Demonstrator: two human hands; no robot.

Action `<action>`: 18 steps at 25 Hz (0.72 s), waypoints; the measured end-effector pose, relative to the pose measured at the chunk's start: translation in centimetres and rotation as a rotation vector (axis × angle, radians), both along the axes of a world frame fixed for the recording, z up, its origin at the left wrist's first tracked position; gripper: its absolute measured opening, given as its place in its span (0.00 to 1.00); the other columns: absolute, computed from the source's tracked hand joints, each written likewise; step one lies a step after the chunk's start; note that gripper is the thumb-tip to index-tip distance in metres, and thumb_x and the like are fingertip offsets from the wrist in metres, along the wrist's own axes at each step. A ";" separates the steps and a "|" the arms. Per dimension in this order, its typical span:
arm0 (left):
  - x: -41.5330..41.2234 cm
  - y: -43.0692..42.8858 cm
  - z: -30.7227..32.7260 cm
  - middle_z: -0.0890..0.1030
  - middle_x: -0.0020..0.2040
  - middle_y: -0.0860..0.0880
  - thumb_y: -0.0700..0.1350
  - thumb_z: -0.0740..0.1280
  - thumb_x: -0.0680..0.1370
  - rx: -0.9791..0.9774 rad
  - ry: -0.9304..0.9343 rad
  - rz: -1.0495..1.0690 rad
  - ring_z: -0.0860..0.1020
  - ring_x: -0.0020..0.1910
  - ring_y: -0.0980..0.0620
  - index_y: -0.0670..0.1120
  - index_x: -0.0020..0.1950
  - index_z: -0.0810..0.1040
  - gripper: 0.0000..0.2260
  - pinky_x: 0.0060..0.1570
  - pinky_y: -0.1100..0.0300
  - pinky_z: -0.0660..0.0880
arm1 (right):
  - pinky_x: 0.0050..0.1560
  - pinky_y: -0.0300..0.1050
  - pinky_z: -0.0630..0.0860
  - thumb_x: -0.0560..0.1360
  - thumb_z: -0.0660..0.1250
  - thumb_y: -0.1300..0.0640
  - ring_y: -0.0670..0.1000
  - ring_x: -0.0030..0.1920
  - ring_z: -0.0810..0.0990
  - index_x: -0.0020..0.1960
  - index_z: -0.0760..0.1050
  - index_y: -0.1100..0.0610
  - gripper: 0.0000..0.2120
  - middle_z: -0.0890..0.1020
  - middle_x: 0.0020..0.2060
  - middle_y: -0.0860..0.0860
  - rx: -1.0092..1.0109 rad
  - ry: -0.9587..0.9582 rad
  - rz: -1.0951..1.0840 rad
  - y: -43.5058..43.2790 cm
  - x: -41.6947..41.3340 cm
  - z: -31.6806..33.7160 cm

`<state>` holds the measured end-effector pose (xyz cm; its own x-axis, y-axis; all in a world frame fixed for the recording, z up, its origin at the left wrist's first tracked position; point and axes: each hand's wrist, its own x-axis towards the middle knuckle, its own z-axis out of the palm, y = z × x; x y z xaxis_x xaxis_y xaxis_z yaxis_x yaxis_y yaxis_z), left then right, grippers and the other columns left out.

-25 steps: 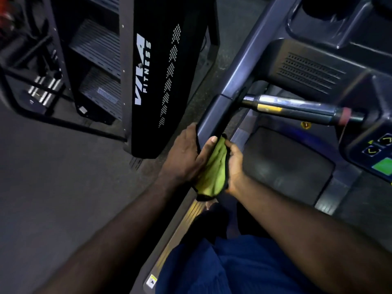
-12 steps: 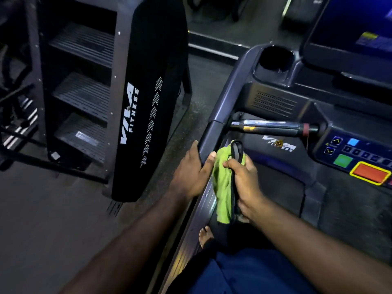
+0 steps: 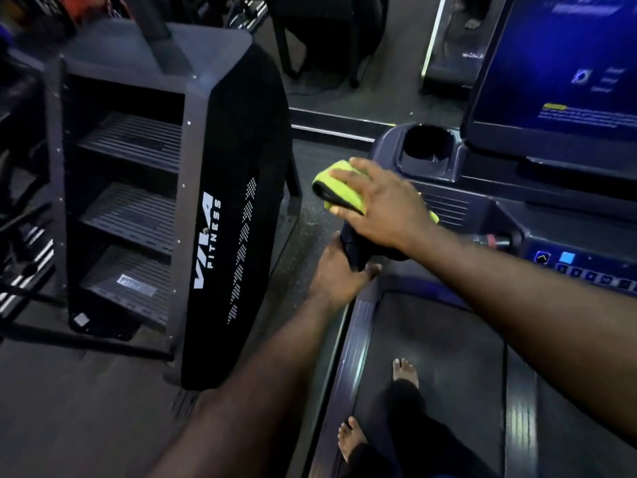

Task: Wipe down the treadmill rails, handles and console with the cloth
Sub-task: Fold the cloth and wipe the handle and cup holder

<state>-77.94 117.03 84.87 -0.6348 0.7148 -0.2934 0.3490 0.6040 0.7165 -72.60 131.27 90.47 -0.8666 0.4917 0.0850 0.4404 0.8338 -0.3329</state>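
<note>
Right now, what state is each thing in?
Cloth: folded, pressed on the rail.
Right hand: flat on the cloth.
Left hand: grips the rail lower down.
Screen: switched on, glowing blue.

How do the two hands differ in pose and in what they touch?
The right hand lies flat, fingers spread, on the green cloth; the left hand curls round the bare rail. The right hand sits higher up the rail than the left hand. Both rest on the same rail.
</note>
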 end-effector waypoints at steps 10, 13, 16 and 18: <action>-0.3 0.4 -2.2 0.67 0.80 0.44 0.66 0.78 0.69 -0.112 -0.078 0.016 0.69 0.77 0.44 0.51 0.85 0.51 0.54 0.74 0.49 0.70 | 0.78 0.65 0.60 0.82 0.49 0.33 0.61 0.81 0.63 0.77 0.67 0.37 0.27 0.63 0.83 0.47 0.226 -0.161 0.041 8.3 -3.2 -6.5; -0.7 0.8 -2.7 0.61 0.84 0.49 0.68 0.70 0.76 -0.032 -0.044 -0.006 0.64 0.80 0.47 0.54 0.86 0.46 0.49 0.77 0.50 0.66 | 0.78 0.63 0.59 0.83 0.55 0.37 0.62 0.80 0.63 0.74 0.73 0.41 0.23 0.65 0.81 0.50 0.178 -0.160 -0.087 7.7 -5.5 -6.3; -0.4 1.0 -2.6 0.61 0.84 0.49 0.68 0.63 0.79 0.012 -0.020 -0.030 0.64 0.80 0.47 0.55 0.86 0.45 0.42 0.76 0.45 0.67 | 0.76 0.60 0.62 0.83 0.53 0.37 0.62 0.79 0.65 0.72 0.75 0.39 0.23 0.68 0.80 0.48 0.200 -0.129 0.095 3.1 -2.7 -7.5; -0.4 1.1 -2.8 0.59 0.84 0.50 0.69 0.58 0.81 0.015 -0.014 -0.045 0.62 0.81 0.48 0.59 0.85 0.44 0.38 0.77 0.45 0.65 | 0.75 0.58 0.66 0.83 0.50 0.35 0.59 0.78 0.68 0.73 0.74 0.38 0.24 0.69 0.80 0.47 0.209 -0.108 0.252 5.2 -2.1 -7.2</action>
